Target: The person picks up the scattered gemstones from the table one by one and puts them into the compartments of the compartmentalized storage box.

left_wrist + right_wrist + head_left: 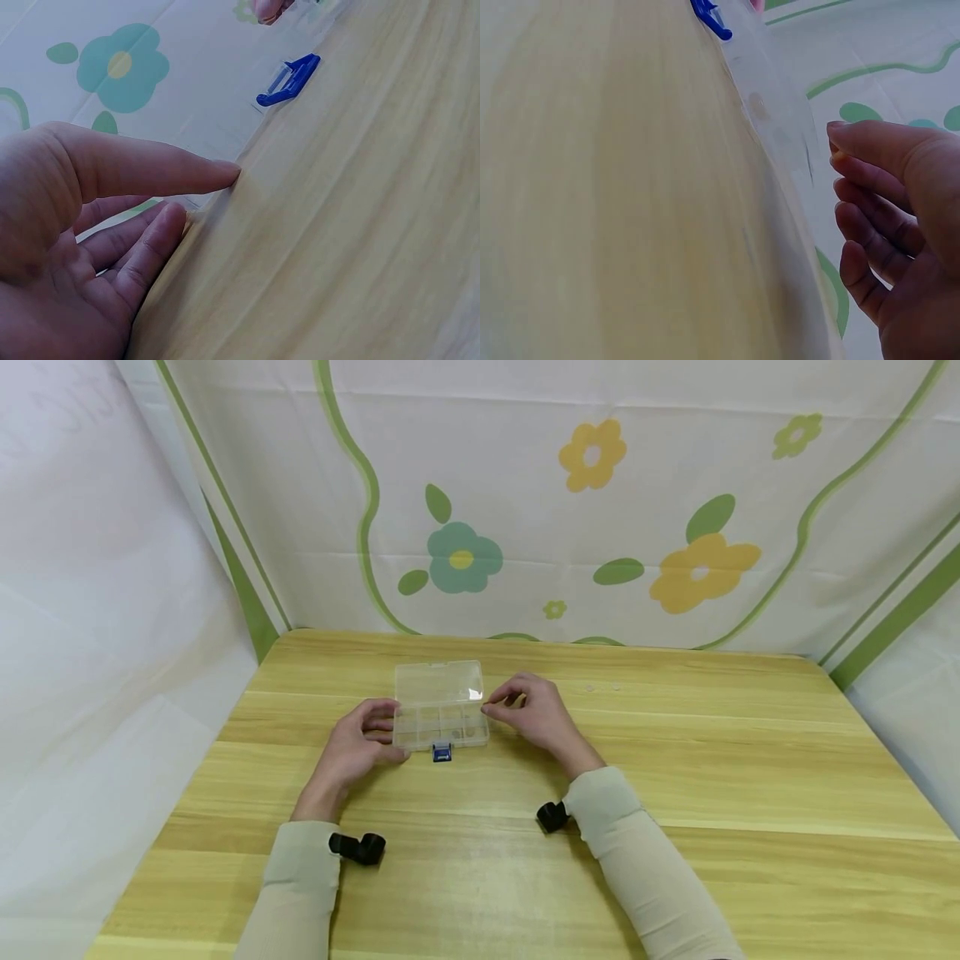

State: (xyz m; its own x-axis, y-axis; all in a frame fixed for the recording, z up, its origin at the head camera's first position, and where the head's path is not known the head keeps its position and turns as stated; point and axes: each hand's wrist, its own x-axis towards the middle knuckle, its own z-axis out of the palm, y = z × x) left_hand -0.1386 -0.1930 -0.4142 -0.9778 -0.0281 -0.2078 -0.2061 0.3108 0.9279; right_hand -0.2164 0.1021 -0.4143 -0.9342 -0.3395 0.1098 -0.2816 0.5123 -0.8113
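A clear plastic compartment box (438, 745) lies on the table with its transparent lid (435, 683) raised at the back and a blue latch (442, 752) at the front. My left hand (357, 742) holds the box's left end, thumb at the front corner and fingers along the side. At the right end, my right hand (534, 712) has thumb and forefinger pinched close to the rim. A small dark piece shows at those fingertips; its kind is too small to tell. Small round pieces (470, 732) lie in the right-hand compartments.
Two small pale pieces (589, 687) lie on the wooden table (720, 760) to the right of my right hand. A white curtain (525, 510) with printed flowers hangs behind the table. Black wrist cameras (360, 848) sit on both sleeves.
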